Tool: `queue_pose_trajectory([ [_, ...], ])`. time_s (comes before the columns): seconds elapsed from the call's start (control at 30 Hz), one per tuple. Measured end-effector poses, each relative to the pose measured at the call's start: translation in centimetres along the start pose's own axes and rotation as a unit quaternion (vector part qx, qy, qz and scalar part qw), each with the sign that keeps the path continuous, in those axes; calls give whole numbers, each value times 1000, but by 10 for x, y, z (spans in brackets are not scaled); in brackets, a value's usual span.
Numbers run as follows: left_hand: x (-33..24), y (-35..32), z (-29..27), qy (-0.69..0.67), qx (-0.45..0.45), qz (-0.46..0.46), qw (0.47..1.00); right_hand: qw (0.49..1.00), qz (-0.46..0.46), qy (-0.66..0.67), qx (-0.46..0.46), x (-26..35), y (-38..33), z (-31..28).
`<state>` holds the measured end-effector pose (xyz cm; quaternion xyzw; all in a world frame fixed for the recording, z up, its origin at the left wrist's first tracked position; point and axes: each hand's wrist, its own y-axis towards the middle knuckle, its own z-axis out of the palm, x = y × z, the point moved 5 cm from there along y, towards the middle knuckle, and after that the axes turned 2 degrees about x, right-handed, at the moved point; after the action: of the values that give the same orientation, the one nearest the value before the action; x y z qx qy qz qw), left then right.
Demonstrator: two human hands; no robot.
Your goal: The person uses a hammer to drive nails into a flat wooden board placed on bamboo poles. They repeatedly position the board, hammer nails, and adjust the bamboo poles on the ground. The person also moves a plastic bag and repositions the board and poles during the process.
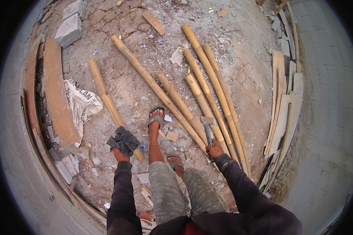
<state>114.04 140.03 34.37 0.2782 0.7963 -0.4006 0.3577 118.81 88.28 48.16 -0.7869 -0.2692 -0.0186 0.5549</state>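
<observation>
My left hand is closed around a crumpled black plastic bag, held above the lower end of a single bamboo pole. What the bag contains is hidden. In my right hand is a hammer, gripped by its handle, with the head pointing away from me. It hangs over a group of bamboo poles that fan out on the ground ahead and to the right. A longer pole slants from the upper left toward my right hand.
A white printed sack and a wide brown board lie at the left. Pale concrete blocks sit at the far left. Timber planks line the right side beside a block wall. Rubble and wood scraps litter the dirt around my sandalled feet.
</observation>
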Motion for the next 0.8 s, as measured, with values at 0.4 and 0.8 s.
queue_pose_trajectory([
  [0.4, -93, 164, 76, 376, 217, 227, 872, 984, 41, 7, -175, 83, 204, -174],
  [0.8, -66, 180, 128, 695, 275, 142, 649, 957, 107, -208, -171, 138, 360, -113],
])
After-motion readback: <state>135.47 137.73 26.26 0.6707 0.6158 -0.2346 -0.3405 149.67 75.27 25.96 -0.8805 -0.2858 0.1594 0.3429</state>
